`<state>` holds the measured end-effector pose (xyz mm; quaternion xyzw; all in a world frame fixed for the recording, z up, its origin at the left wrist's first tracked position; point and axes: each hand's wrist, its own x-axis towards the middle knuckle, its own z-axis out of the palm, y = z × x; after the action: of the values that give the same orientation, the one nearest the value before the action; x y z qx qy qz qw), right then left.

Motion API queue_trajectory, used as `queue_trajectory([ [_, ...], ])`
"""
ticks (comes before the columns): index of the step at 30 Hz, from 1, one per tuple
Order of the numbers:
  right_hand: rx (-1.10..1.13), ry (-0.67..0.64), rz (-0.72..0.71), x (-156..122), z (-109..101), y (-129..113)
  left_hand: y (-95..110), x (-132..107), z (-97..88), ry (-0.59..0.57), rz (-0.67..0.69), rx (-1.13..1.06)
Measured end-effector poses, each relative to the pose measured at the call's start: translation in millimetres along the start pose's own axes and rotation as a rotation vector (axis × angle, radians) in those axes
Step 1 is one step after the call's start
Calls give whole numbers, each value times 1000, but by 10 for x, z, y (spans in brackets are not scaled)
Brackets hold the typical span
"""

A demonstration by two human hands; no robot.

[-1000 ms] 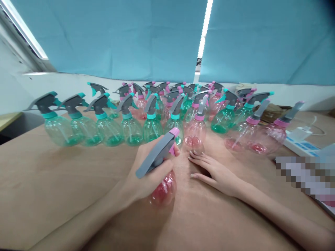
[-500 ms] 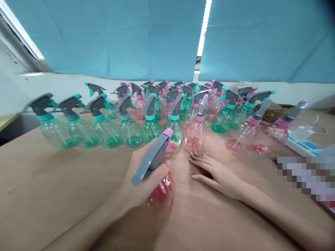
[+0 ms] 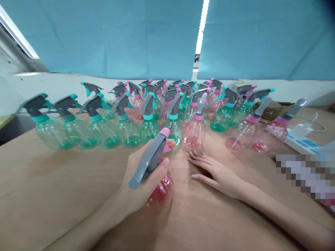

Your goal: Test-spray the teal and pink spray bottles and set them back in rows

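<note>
My left hand (image 3: 146, 177) is wrapped around the neck of a pink spray bottle (image 3: 163, 193) with a grey and pink trigger head. The bottle stands on the wooden table (image 3: 65, 195), its nozzle pointing away from me, and the hand hides its collar. To the right, my right hand (image 3: 217, 170) lies on the tabletop with its fingers stretched out and holds nothing. Just beyond its fingertips stands another pink spray bottle (image 3: 195, 130). A green spray bottle (image 3: 174, 127) is behind the held one.
Several green spray bottles (image 3: 107, 134) form a row on the left, with more green and pink ones crowded behind. Two pink bottles (image 3: 273, 137) stand at the right, near a white power strip (image 3: 303, 143) with a plug. A blue curtain (image 3: 125, 38) hangs at the back.
The view has shifted slightly. My left hand still grips the pink spray bottle in nearly the same place, and my right hand rests as before.
</note>
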<state>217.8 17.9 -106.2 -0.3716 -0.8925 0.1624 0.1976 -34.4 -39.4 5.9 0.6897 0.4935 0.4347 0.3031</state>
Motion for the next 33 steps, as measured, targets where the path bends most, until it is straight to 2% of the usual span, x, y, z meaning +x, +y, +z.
queue_trajectory([
  [13,-37,-29,-4,5,-3,9,-5,-3,1,1,31,3],
  [19,10,12,-8,6,1,0,-2,-7,-3,9,41,3],
  [33,0,6,5,6,22,6,-34,-3,0,9,54,29],
])
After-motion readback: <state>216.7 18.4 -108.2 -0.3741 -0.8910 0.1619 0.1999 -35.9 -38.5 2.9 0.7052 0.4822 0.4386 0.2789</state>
